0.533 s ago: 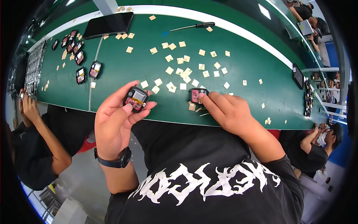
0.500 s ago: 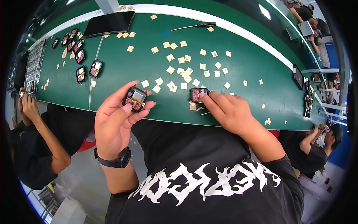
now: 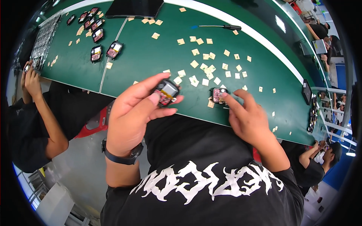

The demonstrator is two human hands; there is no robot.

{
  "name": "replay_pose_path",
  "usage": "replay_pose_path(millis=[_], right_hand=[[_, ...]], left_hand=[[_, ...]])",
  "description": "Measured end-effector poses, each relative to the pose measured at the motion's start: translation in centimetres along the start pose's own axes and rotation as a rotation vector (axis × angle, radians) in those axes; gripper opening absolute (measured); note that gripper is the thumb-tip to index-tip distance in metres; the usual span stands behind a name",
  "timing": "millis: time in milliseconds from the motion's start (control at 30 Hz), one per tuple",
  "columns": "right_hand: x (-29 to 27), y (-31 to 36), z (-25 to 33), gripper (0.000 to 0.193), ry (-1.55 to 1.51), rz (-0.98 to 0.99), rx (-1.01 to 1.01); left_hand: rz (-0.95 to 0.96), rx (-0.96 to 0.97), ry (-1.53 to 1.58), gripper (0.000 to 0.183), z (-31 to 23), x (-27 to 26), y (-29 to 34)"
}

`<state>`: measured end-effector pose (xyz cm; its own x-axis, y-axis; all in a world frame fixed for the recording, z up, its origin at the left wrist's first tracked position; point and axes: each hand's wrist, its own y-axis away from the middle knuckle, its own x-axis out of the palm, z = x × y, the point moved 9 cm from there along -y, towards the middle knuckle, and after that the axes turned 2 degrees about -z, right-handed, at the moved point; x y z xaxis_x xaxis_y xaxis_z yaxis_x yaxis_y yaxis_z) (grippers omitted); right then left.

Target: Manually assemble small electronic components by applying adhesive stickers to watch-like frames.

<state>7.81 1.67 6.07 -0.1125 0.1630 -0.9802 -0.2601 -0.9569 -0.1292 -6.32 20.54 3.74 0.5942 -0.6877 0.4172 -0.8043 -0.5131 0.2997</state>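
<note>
My left hand (image 3: 130, 111) grips an opened watch case (image 3: 167, 90) above the table's near edge, thumb on its front. Inside the black shell show a red circuit board, a silver block and a yellow strip. To the right, a second opened watch case (image 3: 217, 95) lies on the green table, also with a red board. My right hand (image 3: 249, 118) is beside it, fingers apart, the index fingertip at the case's right side; whether it touches cannot be told. A small beige square (image 3: 210, 103) lies against the case's lower left.
Several pale adhesive squares (image 3: 205, 81) are scattered over the green table (image 3: 151, 56). Farther off lie a screwdriver (image 3: 232, 27) and a black flat panel (image 3: 134, 8). More watch cases (image 3: 114, 49) sit at the left. Co-workers' hands (image 3: 32, 81) are at the far left.
The view has shifted, so the table's things appear moved. My right hand's fingers have lifted and spread off the case on the table. My left hand still holds its watch case.
</note>
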Motion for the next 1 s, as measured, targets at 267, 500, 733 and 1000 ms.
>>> replay_pose_path(millis=[267, 500, 733, 1000], right_hand=[[-6.0, -0.8, 1.3, 0.018, -0.256, -0.205, -0.081], [-6.9, -1.4, 3.2, 0.049, -0.223, -0.195, -0.143], [-6.4, -1.4, 3.0, 0.046, -0.334, 0.035, -0.121], [-6.7, -1.2, 3.4, 0.025, -0.336, -0.163, -0.179]], left_hand=[[0.19, -0.046, -0.092, 0.042, 1.0, 3.9, 0.7], [0.236, -0.034, -0.277, 0.04, 1.0, 6.1, 1.1], [0.245, -0.024, -0.318, 0.04, 1.0, 6.3, 1.4], [0.26, -0.024, -0.237, 0.048, 1.1, 6.6, 1.5]])
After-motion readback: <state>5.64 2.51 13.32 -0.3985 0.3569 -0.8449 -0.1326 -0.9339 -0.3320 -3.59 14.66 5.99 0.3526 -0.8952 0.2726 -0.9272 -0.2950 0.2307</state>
